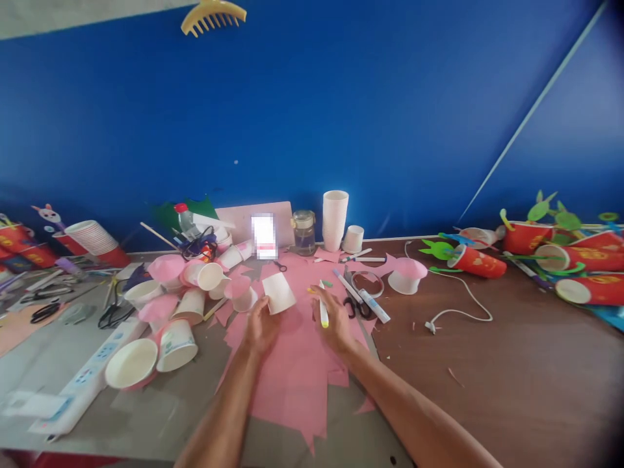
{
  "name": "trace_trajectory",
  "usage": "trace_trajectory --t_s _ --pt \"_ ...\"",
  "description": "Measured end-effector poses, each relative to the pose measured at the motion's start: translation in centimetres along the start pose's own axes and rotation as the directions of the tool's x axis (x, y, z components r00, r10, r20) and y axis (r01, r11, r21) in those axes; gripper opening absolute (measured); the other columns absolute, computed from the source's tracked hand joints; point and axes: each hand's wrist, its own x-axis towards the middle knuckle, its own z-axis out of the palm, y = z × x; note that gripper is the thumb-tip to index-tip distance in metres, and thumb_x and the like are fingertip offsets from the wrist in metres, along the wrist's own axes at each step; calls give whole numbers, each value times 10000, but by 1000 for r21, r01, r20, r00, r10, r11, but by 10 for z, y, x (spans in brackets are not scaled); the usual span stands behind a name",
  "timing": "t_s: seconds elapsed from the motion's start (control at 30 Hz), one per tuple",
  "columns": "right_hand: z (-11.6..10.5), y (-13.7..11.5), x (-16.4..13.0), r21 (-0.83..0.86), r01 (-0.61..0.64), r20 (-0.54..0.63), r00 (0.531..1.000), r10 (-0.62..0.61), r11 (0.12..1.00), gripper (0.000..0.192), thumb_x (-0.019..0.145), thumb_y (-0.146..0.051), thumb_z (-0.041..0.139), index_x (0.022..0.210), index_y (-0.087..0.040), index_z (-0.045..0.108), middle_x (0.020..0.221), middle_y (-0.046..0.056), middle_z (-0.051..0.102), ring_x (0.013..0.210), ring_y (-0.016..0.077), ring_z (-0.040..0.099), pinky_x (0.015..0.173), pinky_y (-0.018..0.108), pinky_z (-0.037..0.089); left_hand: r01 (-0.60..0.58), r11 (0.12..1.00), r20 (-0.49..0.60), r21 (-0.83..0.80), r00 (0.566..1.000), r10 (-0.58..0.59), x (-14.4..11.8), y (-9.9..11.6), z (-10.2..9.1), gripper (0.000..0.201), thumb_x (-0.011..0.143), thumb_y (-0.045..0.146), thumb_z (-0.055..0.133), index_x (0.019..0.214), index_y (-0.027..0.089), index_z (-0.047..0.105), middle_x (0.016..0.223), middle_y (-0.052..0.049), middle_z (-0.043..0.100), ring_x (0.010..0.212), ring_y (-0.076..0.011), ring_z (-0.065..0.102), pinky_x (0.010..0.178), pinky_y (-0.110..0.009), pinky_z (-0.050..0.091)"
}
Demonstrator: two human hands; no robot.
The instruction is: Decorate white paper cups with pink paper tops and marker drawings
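My left hand (262, 327) is closed on a white paper cup (279, 294), which it holds tilted above the pink paper (292, 383). In my right hand (335, 320) is a white marker (324, 309) with a yellow end, pinched between the fingers and apart from the cup. Just right of that hand lie black-handled scissors (359, 308), a glue stick (374, 305) and a roll of clear tape (366, 285). Left of the cup stands a cup topped with a pink paper piece (240, 292).
Several paper cups crowd the left, beside a white power strip (92, 374). A tall cup stack (335, 221), a glass jar (304, 233) and a bright phone (264, 235) stand by the blue wall. Red cups (480, 261) and a white cable (463, 318) lie right.
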Motion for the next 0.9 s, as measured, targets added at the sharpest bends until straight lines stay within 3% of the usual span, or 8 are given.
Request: trace_trajectory --t_s 0.17,0.3,0.5,0.67,0.9 --pt "1 10 1 -319 71 273 962 20 945 601 701 26 453 1288 -87 513 656 51 678 607 198 582 748 364 452 44 997 0 -61 999 -45 -1 4 0 180 817 237 594 957 150 665 916 -72 734 849 -220 678 811 -395 543" --pt "1 7 0 -383 125 379 925 32 915 691 643 35 457 1325 -76 474 706 64 687 634 196 582 752 363 432 48 998 5 -48 999 -48 0 4 0 202 807 242 602 966 138 671 913 -82 732 832 -228 684 782 -398 554" --pt "4 9 -3 -370 176 349 936 -39 912 731 656 19 463 1378 -75 402 934 131 671 883 254 589 814 388 454 39 998 34 -51 999 -38 1 3 -2 216 788 250 642 964 130 680 914 -83 731 831 -218 685 769 -358 551" --pt "8 13 -6 -344 194 297 951 -89 919 808 640 16 466 1425 -94 310 1070 151 636 957 270 547 856 415 466 65 997 25 -47 998 -64 1 1 -2 215 789 247 637 957 121 685 908 -80 732 844 -213 686 756 -329 545" --pt "9 17 -5 -317 172 282 956 -81 933 749 661 -10 463 1395 -109 350 1056 146 643 987 277 559 908 448 477 83 995 17 -54 997 -82 2 2 -4 200 783 231 644 947 124 687 909 -70 739 830 -196 690 784 -324 545"
